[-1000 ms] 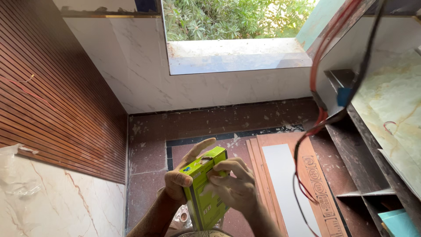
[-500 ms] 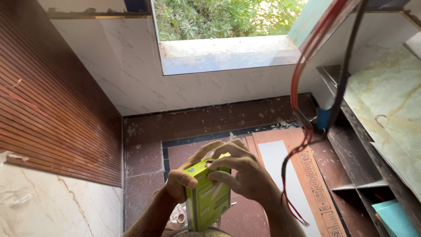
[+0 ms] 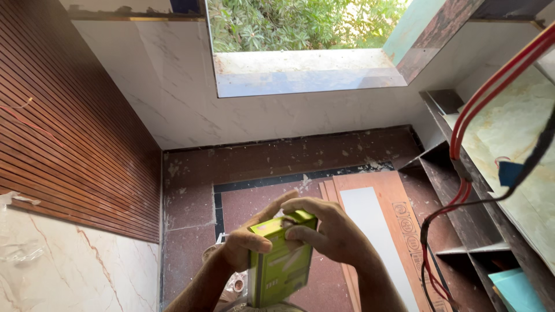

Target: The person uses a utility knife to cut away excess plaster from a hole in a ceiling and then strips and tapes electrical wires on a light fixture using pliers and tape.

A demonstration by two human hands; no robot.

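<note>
While both hands — left hand [image 3: 245, 245], right hand [image 3: 326, 231] — grip green box [image 3: 280, 268], speckled floor [image 3: 191, 231] below — marble walls [image 3: 173, 86].

Box [image 3: 280, 266] between hands; plank [image 3: 376, 231] on floor [image 3: 191, 242] right.

left hand [image 3: 245, 248] grips green box [image 3: 280, 266] | right hand [image 3: 329, 231] on top, perhaps opening it

The dark red stone floor [image 3: 191, 242] is spotted with white stains. A long wooden board [image 3: 399, 214] with a white strip [image 3: 376, 231] lies flat on it.
</note>
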